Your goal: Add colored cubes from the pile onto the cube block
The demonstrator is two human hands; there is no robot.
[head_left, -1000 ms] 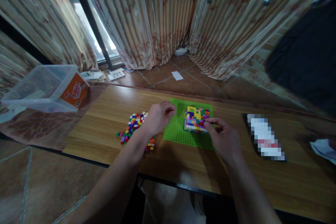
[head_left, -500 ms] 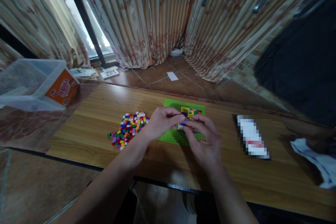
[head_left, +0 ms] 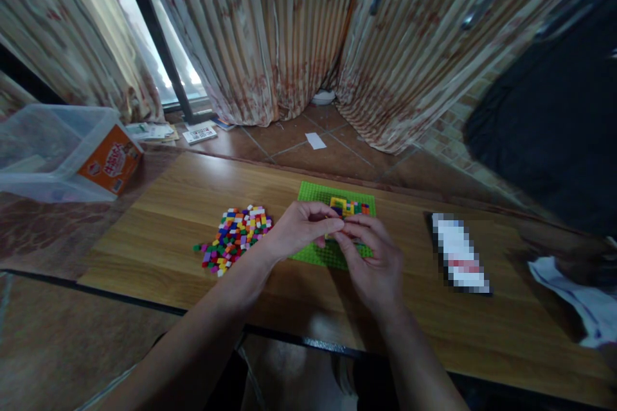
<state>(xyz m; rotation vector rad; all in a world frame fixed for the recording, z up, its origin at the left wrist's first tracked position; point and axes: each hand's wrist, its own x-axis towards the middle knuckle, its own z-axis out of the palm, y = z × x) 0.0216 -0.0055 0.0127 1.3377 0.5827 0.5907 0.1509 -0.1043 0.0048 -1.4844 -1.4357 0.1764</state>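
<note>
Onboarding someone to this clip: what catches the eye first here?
The two hands, left hand and right hand, meet fingertip to fingertip over the multicoloured brick block on the green baseplate at mid-table. Just left of them lies a bright pile of loose small bricks on the wooden table. At far left stands a clear plastic tub with an orange label.

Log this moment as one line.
left hand: at block build | right hand: at build | base: green baseplate | loose bricks: left, on table
</note>
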